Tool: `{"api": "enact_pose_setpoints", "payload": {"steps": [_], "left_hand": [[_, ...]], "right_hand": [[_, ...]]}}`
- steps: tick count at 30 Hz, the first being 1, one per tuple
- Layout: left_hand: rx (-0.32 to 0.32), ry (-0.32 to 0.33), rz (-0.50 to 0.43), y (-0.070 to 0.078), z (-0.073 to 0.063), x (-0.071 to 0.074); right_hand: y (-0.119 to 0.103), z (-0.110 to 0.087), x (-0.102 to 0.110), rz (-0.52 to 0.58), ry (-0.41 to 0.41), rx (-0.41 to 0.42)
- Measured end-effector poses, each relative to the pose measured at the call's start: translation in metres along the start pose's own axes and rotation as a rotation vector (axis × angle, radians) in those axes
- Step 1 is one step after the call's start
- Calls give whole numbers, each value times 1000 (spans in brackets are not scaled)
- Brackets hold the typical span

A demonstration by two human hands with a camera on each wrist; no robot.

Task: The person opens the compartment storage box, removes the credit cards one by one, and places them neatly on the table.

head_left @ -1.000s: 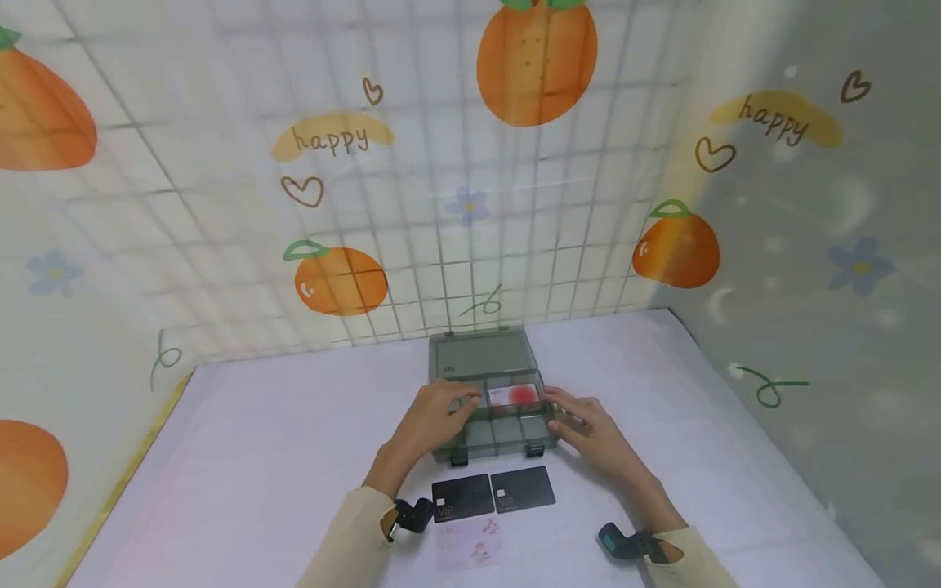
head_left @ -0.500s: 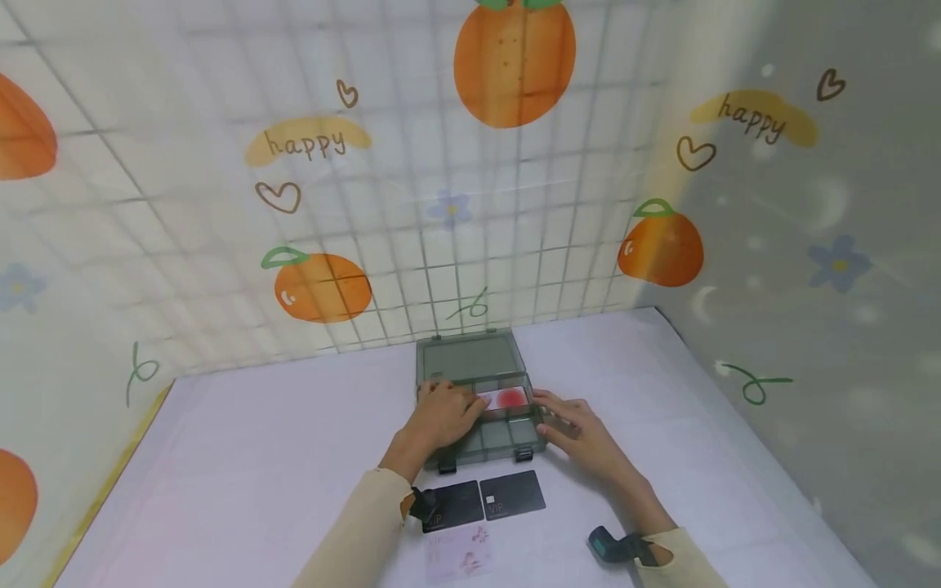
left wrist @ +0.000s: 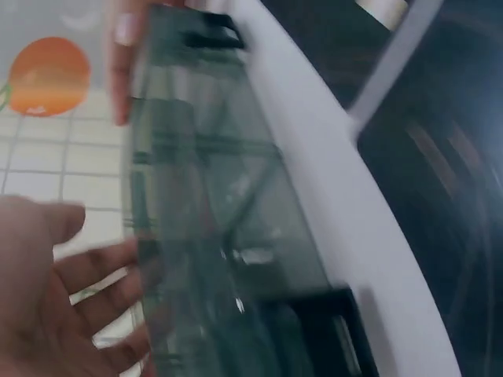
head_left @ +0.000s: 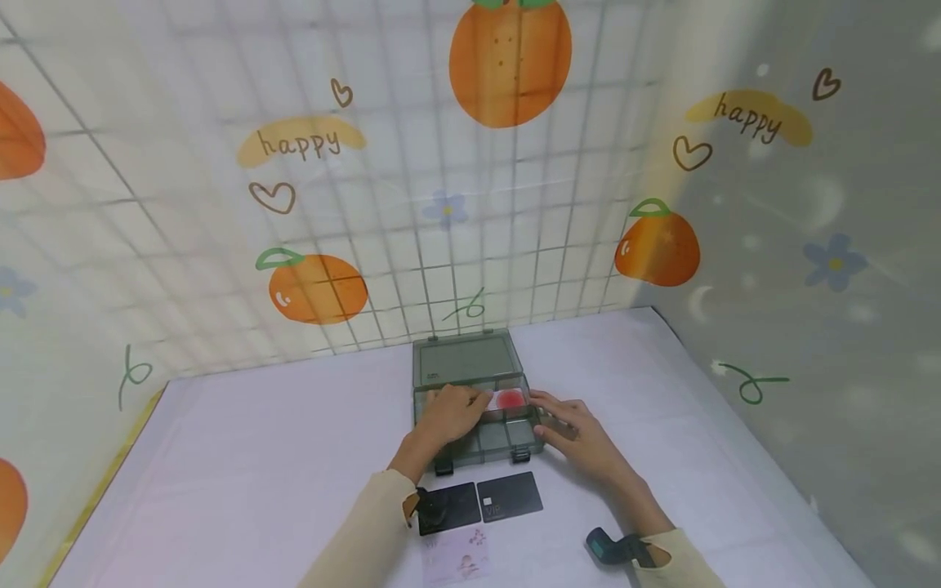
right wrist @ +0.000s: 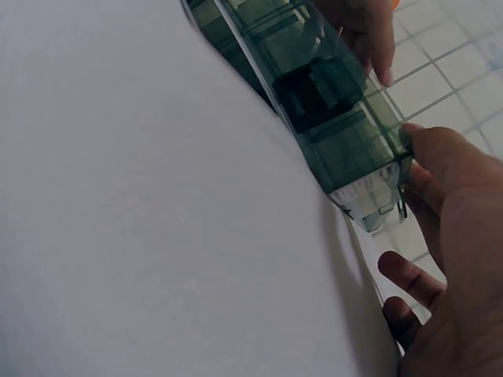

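Observation:
A translucent green compartment box [head_left: 494, 445] stands on the table with its lid [head_left: 470, 359] raised at the back. In its back row lies a white card with a red circle [head_left: 510, 398]. My left hand [head_left: 450, 415] reaches over the box's left side, fingers down at the back row and thumb beside the card; the left wrist view shows these fingers spread, with nothing held. At the right wall, my right hand [head_left: 588, 437] touches the box: in the right wrist view its thumb [right wrist: 440, 145] rests at the rim corner, with the other fingers loosely bent.
Before the box lie two black VIP cards [head_left: 510, 496], the left one partly covered by the left wrist camera [head_left: 434, 505]. A pale pink flowered card [head_left: 457, 557] lies nearer me. A fruit-printed curtain [head_left: 397, 204] closes off the table's back.
My left hand has moved right over the box, and its thumb now covers the card's left part. The right hand stays at the right wall. The view has shifted slightly.

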State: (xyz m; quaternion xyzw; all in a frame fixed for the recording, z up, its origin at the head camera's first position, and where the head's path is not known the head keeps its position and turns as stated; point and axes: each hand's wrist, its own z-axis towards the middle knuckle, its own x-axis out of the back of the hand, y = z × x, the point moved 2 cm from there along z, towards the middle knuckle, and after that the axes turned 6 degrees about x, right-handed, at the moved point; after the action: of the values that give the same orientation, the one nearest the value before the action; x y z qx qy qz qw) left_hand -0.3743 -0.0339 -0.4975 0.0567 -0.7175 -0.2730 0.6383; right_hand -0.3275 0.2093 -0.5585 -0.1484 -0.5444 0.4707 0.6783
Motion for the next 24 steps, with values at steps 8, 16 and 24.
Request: {"api": "enact_pose_setpoints", "payload": {"steps": [8, 16, 24], "left_hand": [[346, -81, -487, 5, -1, 13], [486, -263, -796, 4, 0, 21], [497, -249, -856, -4, 4, 21]], "right_hand": [[-2, 0, 0, -2, 2, -8], [0, 2, 0, -30, -9, 0], [2, 2, -1, -25, -9, 7]]}}
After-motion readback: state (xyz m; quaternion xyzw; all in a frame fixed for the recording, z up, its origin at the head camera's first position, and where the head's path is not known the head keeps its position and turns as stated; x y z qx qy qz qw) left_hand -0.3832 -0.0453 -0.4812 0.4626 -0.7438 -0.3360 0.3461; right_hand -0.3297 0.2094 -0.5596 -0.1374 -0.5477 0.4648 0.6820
